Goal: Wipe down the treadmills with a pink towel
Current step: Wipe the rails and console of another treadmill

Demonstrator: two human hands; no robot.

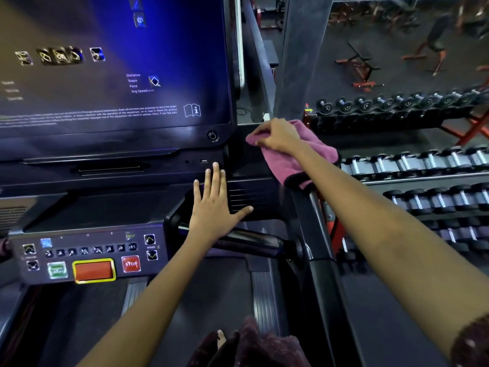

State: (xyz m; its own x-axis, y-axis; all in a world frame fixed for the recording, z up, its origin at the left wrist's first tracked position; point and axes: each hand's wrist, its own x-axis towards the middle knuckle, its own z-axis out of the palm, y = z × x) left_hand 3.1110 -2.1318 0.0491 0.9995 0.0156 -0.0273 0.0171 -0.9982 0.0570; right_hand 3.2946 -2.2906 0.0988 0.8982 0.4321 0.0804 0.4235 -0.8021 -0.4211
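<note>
I stand on a dark treadmill [111, 205] with a large blue-lit screen [113, 64] and a button panel [87, 258] below it. My right hand [277, 135] grips a pink towel [288, 160] and presses it against the console's right side, just below the screen's lower right corner. The towel's dark-edged end hangs over the top of the right handrail [317, 234]. My left hand [217, 200] lies flat, fingers spread, on the console's right shelf beside a vent grille, holding nothing.
A red STOP button [130, 264] and an orange safety key with a yellow rim [94, 270] sit on the panel. Racks of dumbbells [423, 165] stand close on the right. A grey pillar [301, 54] rises behind the console. Red benches stand on the far floor.
</note>
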